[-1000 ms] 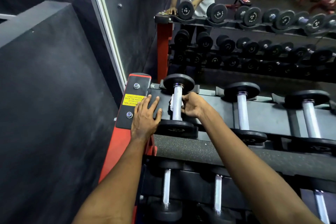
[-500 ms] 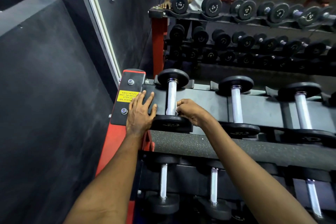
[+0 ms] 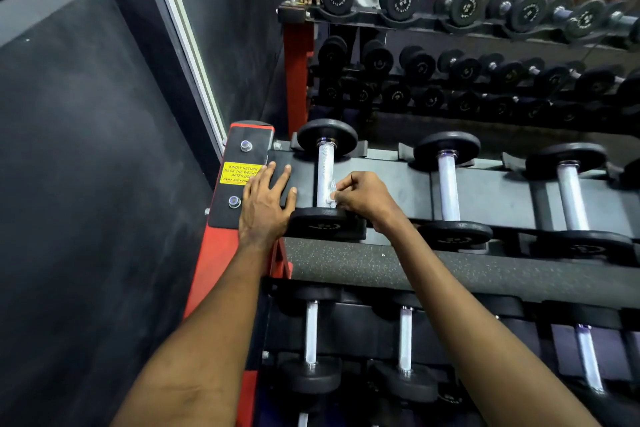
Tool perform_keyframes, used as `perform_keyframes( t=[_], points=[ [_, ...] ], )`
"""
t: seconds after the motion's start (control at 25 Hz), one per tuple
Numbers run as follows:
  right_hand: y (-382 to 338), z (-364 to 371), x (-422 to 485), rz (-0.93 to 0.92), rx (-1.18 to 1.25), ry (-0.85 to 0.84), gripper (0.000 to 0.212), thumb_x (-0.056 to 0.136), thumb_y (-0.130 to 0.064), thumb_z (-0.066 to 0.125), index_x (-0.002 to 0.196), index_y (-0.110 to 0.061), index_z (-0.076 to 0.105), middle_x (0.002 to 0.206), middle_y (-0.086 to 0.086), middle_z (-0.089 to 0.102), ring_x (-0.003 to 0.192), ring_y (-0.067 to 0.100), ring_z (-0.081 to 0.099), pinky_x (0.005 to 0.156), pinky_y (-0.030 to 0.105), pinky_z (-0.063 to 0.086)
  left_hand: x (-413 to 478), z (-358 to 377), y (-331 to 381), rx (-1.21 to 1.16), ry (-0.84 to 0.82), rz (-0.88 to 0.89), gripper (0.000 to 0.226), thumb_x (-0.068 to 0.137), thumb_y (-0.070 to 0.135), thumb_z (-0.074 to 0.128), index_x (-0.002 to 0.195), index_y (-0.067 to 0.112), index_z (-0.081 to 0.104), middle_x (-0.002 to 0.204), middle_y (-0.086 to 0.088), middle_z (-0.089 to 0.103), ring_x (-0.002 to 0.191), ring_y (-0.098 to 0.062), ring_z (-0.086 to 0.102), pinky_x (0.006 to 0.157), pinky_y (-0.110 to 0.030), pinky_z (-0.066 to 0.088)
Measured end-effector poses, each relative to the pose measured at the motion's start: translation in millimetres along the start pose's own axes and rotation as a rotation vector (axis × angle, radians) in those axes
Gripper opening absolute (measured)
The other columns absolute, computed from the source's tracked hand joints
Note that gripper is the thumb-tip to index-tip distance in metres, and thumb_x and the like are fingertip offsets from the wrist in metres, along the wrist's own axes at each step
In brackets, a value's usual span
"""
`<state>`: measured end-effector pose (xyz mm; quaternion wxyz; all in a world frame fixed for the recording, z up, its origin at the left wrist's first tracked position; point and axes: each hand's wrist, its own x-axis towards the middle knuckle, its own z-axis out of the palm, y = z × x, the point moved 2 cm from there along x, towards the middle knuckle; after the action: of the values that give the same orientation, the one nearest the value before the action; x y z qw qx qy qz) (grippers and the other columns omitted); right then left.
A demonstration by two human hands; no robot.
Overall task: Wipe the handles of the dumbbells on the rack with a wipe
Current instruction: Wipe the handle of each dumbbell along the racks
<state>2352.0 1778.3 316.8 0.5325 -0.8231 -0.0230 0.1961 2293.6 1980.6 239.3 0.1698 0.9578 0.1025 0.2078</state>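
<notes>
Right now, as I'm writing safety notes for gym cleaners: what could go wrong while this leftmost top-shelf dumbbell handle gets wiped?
The right hand pinches the wipe low on the handle, beside the near plate; if the dumbbell shifts, fingers might get nipped.
The left hand rests flat on the rack, not gripping the dumbbell, so little steadies it.

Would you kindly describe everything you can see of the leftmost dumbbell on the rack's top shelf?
The leftmost dumbbell lies in its cradle on the rack's top shelf, handle running away from the camera. It has two round black heads, seemingly rubber-coated, and a silvery knurled metal handle. The right hand holds a white wipe against the handle's near end. The left hand lies flat on the shelf beside the near head; whether it touches the head is unclear.
</notes>
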Motion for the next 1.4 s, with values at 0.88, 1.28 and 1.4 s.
perform_keyframes(
  t=[0.88,1.28,1.4],
  points=[
    [97,-6,-136,-0.515,-0.136,-0.016,0.011,0.089,-0.02,0.069,0.099,-0.02,0.073,0.093,-0.006,0.072,0.082,0.002,0.068,0.076,0.016,0.053,-253,35,61,-0.314,0.147,-0.365,0.033,0.092,0.012,0.048,0.12,0.01,0.066,0.124,-0.01,0.059,0.118,-0.028,0.053,0.106,-0.038,0.041],
    [247,66,-117,-0.582,-0.628,-0.427,0.014,0.09,-0.016,0.065,0.103,-0.015,0.072,0.098,0.004,0.066,0.084,0.019,0.067,0.082,0.029,0.053,-370,132,20,-0.331,-0.321,-1.039,0.061,0.109,0.038,0.032,0.156,-0.001,0.028,0.159,-0.023,0.033,0.147,-0.035,0.033,0.12,-0.039,0.022],
    [274,101,-103,-0.655,-0.701,-0.5,0.017,0.089,-0.011,0.065,0.105,-0.01,0.073,0.1,0.013,0.066,0.088,0.032,0.067,0.081,0.035,0.053,-386,144,19,-0.398,-0.205,-1.039,0.055,0.11,0.034,0.032,0.156,0.004,0.031,0.162,-0.017,0.032,0.149,-0.03,0.031,0.119,-0.035,0.02]
  ],
)
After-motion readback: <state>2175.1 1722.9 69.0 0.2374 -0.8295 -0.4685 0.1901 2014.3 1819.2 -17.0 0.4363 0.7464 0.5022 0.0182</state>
